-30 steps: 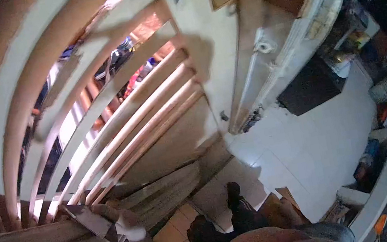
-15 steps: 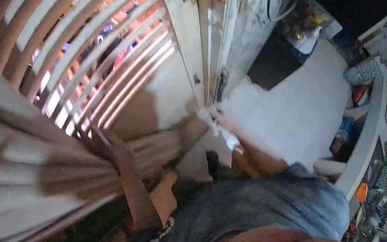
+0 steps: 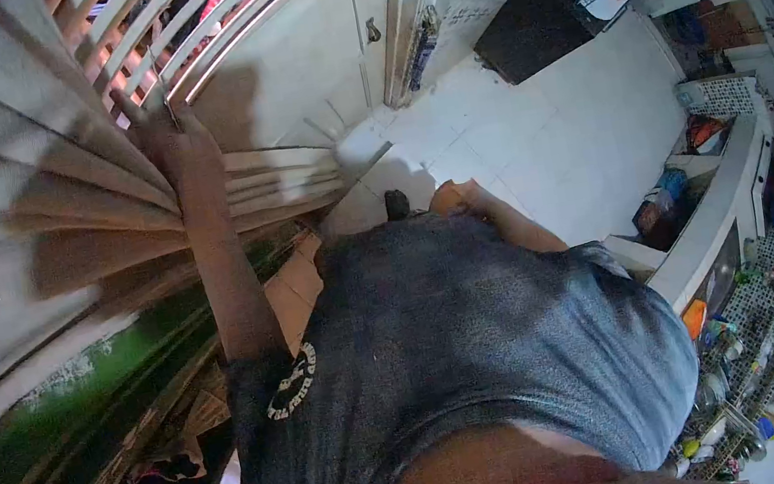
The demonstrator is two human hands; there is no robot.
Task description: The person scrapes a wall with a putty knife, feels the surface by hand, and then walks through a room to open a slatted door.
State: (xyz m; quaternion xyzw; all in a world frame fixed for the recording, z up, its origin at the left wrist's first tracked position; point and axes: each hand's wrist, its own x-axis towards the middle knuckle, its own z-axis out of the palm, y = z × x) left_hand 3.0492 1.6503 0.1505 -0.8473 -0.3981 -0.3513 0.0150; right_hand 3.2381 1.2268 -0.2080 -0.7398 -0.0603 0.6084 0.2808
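Observation:
My left hand (image 3: 165,135) is raised at the edge of a beige curtain (image 3: 34,186), with its fingers apart and pointing at the slats. A thin line shows by the fingertips; I cannot make out what it is. Beyond the hand is a white door (image 3: 302,88) with a grille of pale slats (image 3: 201,28) in its upper part. Curtain folds hang against my left forearm. My right hand (image 3: 461,196) is low in front of my body, partly behind my dark shirt. Its fingers are hidden, so what it holds, if anything, does not show.
White floor tiles (image 3: 542,136) stretch ahead to the right. A white counter (image 3: 708,221) with open shelves runs along the right, beside a rack of kitchenware (image 3: 753,377). A dark panel (image 3: 537,41) stands by the far wall. A green edge (image 3: 93,370) lies at lower left.
My view has tilted and sharpened. My left hand is still at the curtain edge by the slats. My right hand has drawn back toward my body; the white item seen by it earlier no longer shows.

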